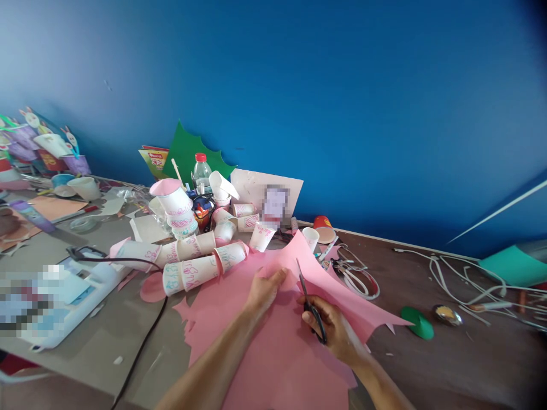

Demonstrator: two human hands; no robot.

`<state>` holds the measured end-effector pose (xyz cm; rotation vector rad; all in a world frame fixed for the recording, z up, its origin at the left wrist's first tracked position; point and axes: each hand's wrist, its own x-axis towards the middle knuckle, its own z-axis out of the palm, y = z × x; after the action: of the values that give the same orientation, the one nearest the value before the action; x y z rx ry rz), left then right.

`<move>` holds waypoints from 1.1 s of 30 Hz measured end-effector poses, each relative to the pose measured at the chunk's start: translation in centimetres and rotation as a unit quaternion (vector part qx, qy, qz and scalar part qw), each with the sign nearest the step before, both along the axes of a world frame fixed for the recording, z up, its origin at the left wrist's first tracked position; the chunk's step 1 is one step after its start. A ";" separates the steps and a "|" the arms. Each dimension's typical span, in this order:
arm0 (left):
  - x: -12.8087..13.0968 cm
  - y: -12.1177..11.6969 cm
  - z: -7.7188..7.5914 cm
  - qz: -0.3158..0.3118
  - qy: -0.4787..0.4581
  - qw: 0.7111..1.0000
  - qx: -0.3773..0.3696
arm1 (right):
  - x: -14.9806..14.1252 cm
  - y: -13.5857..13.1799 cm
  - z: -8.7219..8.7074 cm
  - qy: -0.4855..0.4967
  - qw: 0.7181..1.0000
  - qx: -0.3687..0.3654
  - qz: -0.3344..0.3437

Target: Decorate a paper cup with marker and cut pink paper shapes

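Note:
A large pink paper sheet (277,353) lies on the table in front of me, its edges cut into jagged points. My left hand (265,290) rests on the sheet with its fingers pinching the paper near the cut. My right hand (331,330) is closed round black-handled scissors (310,302), whose blades point up and away into the pink paper just right of my left fingers.
Several decorated white paper cups (192,250) lie heaped behind the sheet, with a water bottle (201,171) and green card (188,151). A white device (64,302) with a black cable (141,347) sits left. White cables (461,279), a green cone (417,323) and teal paper (513,265) lie right.

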<state>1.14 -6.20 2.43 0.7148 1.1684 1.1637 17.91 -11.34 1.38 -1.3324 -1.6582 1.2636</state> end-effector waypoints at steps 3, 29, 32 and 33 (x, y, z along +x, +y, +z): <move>-0.2 0.1 0.0 -0.011 0.009 1.000 0.022 | 0.0 0.0 0.0 0.001 1.000 -0.001 0.003; -1.0 0.7 -0.2 -0.043 0.103 0.992 0.066 | 0.6 0.3 -0.3 -0.014 0.999 0.005 0.032; -1.2 0.9 -0.1 -0.060 0.107 0.990 0.076 | 0.7 0.2 -0.4 -0.015 0.999 0.008 0.028; -1.3 0.9 0.0 -0.064 0.109 0.989 0.079 | 0.7 0.2 -0.4 -0.016 0.999 0.010 0.026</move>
<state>-0.17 -5.31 2.47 1.0444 1.2003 1.0976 18.58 -11.11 0.96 -1.3115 -1.7341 1.2589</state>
